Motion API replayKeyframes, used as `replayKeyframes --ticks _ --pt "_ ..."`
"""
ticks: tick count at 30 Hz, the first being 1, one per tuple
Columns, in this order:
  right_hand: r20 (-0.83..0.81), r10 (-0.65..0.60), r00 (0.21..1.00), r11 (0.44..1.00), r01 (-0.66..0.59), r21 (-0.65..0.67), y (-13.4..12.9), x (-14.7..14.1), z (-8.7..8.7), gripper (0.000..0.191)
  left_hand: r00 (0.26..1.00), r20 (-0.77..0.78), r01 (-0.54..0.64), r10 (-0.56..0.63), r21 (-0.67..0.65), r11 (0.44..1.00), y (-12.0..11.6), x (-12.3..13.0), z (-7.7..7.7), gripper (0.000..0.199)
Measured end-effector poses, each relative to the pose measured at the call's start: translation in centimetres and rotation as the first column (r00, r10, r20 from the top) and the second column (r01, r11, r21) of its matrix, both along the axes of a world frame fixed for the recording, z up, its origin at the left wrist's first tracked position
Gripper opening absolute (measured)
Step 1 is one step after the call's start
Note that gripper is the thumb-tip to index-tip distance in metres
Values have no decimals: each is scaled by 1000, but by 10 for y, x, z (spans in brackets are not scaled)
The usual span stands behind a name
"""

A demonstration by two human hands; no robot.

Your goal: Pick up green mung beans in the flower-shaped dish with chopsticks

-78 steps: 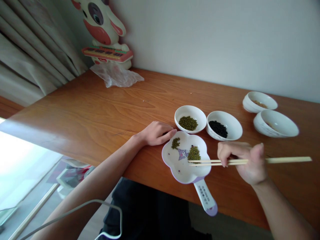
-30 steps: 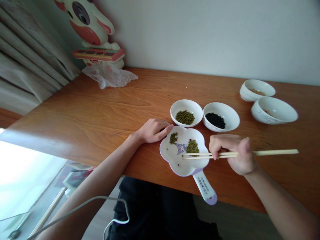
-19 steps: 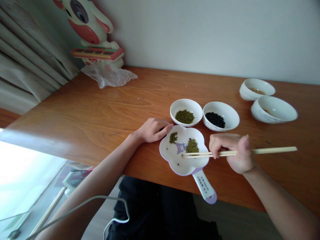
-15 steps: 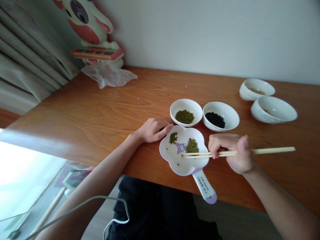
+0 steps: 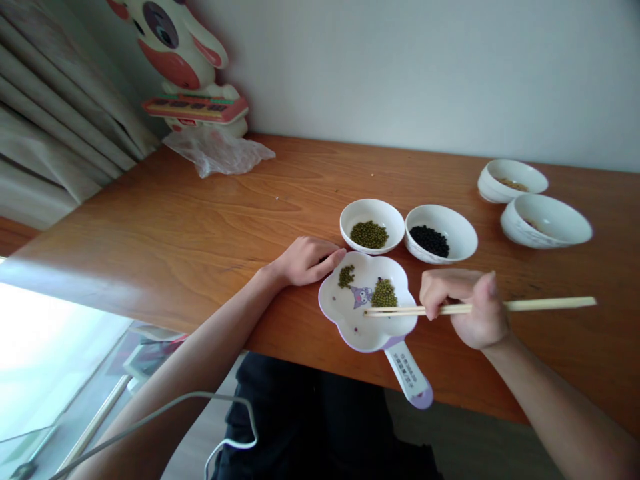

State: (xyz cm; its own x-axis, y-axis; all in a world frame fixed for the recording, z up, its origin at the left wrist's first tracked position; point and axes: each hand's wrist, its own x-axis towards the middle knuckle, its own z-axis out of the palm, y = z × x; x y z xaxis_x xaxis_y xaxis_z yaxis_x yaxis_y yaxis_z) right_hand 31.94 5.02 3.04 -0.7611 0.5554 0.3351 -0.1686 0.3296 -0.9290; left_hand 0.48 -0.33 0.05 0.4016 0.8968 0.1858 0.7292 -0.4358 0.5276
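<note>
My right hand [image 5: 465, 303] is closed around a pair of light wooden chopsticks [image 5: 545, 305]. Their tips are close together over a white flower-shaped dish [image 5: 345, 320] with a purple rim and a handle. A tiny greenish speck, perhaps a bean, shows at the tips. In the dish lie a larger pile of green mung beans [image 5: 384, 293], a smaller pile [image 5: 346, 276] at the upper left and a few dark specks. My left hand [image 5: 311, 260] rests on the table, fingers curled, thumb and fingertips at the dish's left rim.
Behind the dish stand a bowl of mung beans [image 5: 373, 207] and a bowl of black beans [image 5: 463, 240]. Two more white bowls, a rear bowl [image 5: 493, 190] and a front bowl [image 5: 565, 223], sit at right. A plastic bag [image 5: 220, 153] lies by a cow toy [image 5: 195, 73]. A cable [image 5: 200, 395] crosses my left forearm.
The chopstick tips have drawn closer together, and my right hand has shifted very slightly to the right. My left hand and the dish stay put.
</note>
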Motion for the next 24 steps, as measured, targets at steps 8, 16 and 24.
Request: replayKeyframes --ticks 8,16,24 --pt "-173 -218 961 975 206 -82 13 1 5 86 1000 26 10 -10 -7 1000 0 2 5 46" --pt "-314 -545 778 833 546 -92 28 9 13 76 999 15 34 -33 -11 999 1 1 4 48" --pt "-233 -477 847 870 494 13 51 2 23 78 995 2 95 -95 -99 991 9 -7 14 50"
